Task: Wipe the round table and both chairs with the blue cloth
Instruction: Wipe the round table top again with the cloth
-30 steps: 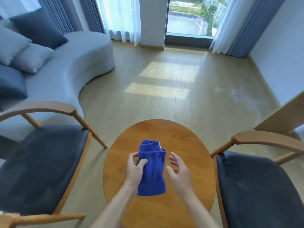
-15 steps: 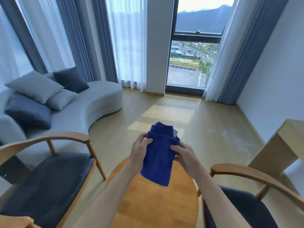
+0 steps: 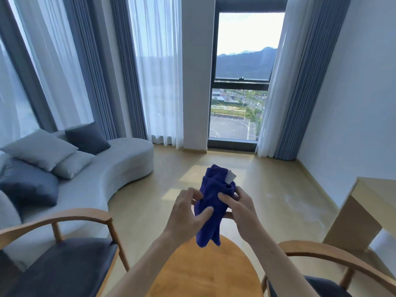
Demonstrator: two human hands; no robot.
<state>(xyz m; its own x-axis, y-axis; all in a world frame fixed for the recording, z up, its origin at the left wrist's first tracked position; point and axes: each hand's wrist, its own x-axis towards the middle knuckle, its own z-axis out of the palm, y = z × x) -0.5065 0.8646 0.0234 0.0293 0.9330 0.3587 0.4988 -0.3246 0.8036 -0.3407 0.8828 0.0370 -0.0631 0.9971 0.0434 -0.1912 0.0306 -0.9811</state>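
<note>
My round table (image 3: 205,273) lies closest, its warm wooden surface bare where it shows between my forearms. To its left stands one chair (image 3: 62,266) with a curved wooden armrest and a dark seat pad; to its right the other chair (image 3: 334,264), of which only the bent wooden arm and a corner of the dark seat are in view.

Above the surface, clear of it, I hold the blue cloth (image 3: 214,209) bunched up between both hands. My left hand (image 3: 186,215) has its grip pinching the cloth, the thumb pressed across the front of the fabric and the fingers curled at its left edge. My right hand (image 3: 237,209) grips the cloth from the other side, fingers curled onto the front and the thumb beneath. The lower end of the cloth hangs loose below my hands, and a small white tag (image 3: 230,176) sticks up near its top.

Beyond my hands the wooden floor (image 3: 267,179) carries a patch of sunlight. At the right edge stands a pale wooden desk (image 3: 364,206) against the wall. On the left a curved grey sofa (image 3: 120,168) holds light and dark cushions (image 3: 38,151). Farthest off, a tall window (image 3: 242,82) between white sheers and blue-grey curtains (image 3: 304,82) looks out on a court, trees and mountains.
</note>
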